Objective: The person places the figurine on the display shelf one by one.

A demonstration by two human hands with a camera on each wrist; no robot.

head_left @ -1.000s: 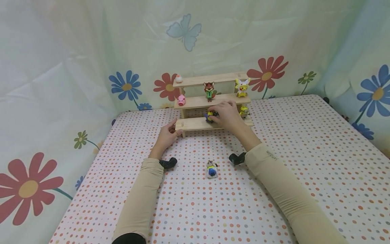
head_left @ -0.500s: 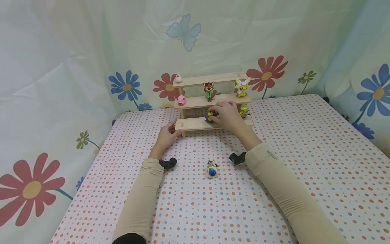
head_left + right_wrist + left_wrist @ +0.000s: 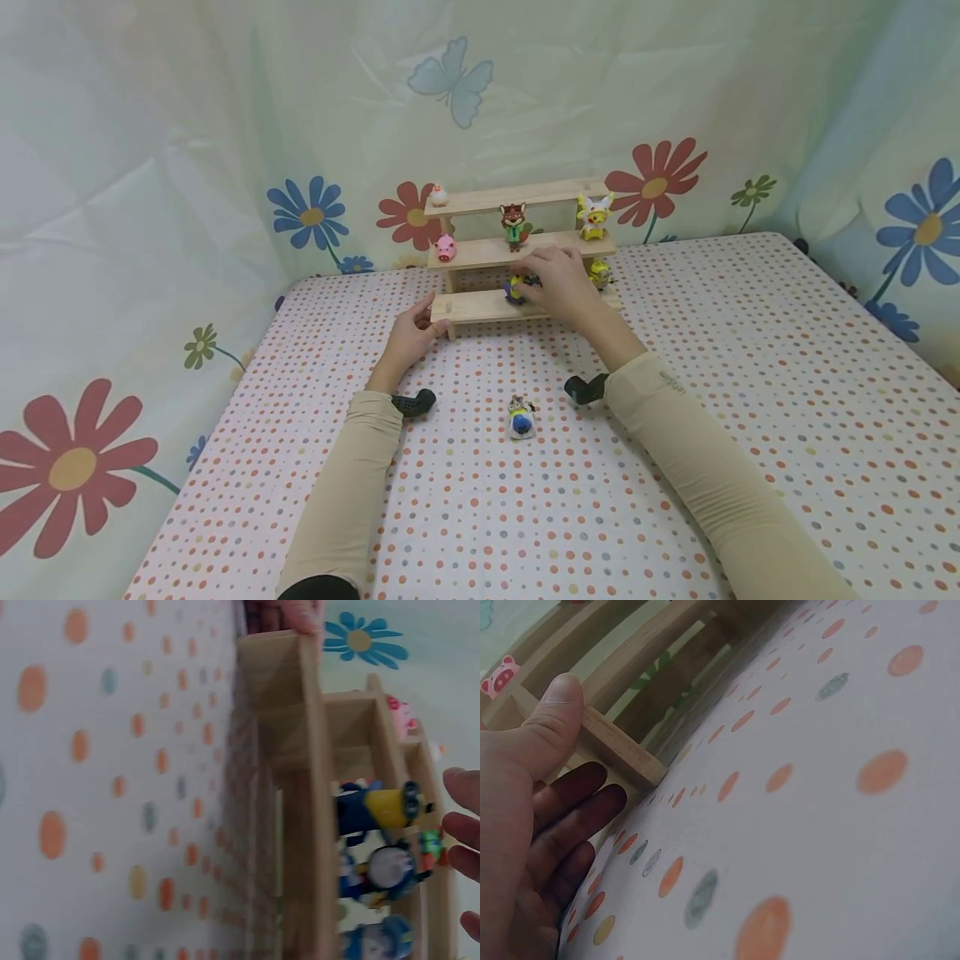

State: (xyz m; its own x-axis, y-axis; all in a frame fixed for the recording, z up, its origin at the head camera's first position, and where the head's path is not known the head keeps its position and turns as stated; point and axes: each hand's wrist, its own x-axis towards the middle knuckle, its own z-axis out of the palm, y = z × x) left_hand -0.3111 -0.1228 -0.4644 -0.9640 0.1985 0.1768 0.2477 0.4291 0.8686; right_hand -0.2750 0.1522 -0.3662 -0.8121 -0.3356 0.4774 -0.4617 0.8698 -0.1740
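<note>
A three-tier wooden display shelf stands near the back of the table. My left hand grips the left end of its lowest step, thumb against the wood and the other fingers beneath. Over that step reaches my right hand, beside a yellow and blue minion figure that stands upright. In the right wrist view the fingertips are spread, with a gap between them and the minion. Two blue-and-white figures stand along from it: one with a round white face, another with a blue cap.
A pink pig, a fox and a yellow figure with white ears occupy the middle step. A small white figure sits up top, a yellow one low right. Nearer on the dotted tablecloth lies another figure.
</note>
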